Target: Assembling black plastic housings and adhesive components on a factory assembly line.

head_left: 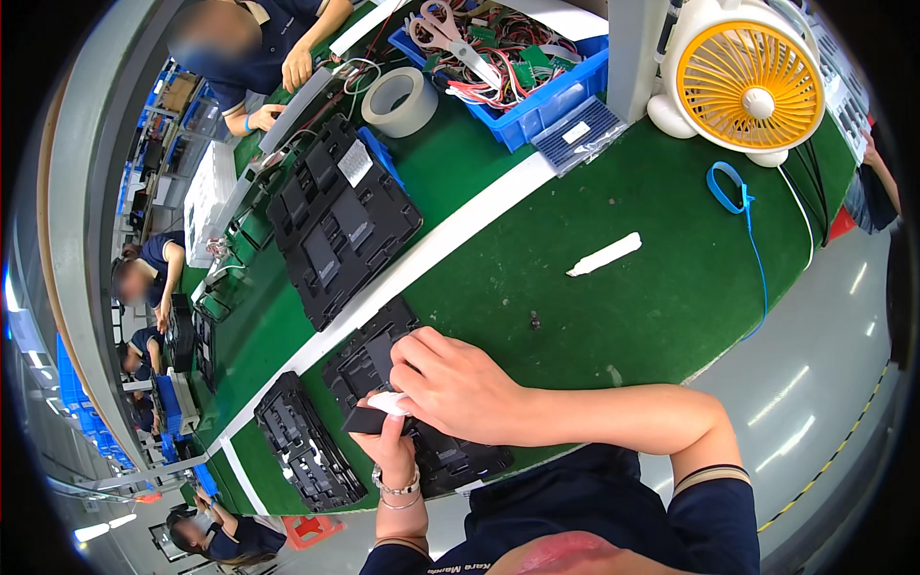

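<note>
Left hand grip is closed round a flat black part, held over the near black tray; right hand pinches a white piece at its top. Looks like wiping or pressing mid-step; can't tell which, fingers hide the contact. Next move calls for a steady left grip and light right-hand pressure. Beyond: white strip on the green surface, then blue bin of wires.

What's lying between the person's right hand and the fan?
In the head view, a narrow white item lies on the green tabletop between the right hand and the fan, with a small dark bit nearer the hand.
</note>
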Demonstrator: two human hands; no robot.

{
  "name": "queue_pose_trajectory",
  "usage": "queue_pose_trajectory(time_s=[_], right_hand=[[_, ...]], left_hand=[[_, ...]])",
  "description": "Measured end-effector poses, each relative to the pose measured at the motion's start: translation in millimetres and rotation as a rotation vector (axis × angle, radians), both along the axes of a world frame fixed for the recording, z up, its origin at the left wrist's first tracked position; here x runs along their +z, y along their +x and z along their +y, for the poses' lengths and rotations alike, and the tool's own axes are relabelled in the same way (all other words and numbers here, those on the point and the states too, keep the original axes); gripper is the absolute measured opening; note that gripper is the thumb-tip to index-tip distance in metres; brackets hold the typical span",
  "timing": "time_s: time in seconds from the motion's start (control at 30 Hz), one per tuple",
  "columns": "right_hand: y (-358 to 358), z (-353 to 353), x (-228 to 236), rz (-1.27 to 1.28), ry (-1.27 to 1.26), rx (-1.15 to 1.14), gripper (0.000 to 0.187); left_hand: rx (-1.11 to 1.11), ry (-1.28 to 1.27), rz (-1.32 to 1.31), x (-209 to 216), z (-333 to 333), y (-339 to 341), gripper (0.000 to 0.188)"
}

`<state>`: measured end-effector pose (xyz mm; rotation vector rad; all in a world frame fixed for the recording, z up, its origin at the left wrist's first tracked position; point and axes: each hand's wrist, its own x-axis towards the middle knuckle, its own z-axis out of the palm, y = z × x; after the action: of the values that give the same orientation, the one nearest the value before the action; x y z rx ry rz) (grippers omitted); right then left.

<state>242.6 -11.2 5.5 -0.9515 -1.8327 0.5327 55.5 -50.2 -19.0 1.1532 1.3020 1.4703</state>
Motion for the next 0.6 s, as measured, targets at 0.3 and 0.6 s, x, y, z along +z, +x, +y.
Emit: queue_pose_trajectory(time_s=[0.3, 0.6], right_hand=[[-0.6, 0.1, -1.1, 0.002, 0.005, -0.006, 0.022], [-0.8, -0.2, -1.8, -0.009, 0.010, -0.006, 0.021]], left_hand=[[0.004, -0.015, 0.004, -6.2, -1.1, -6.7, 0.032], [0.008, -0.027, -0.004, -3.9, -0.5, -3.3, 0.030]])
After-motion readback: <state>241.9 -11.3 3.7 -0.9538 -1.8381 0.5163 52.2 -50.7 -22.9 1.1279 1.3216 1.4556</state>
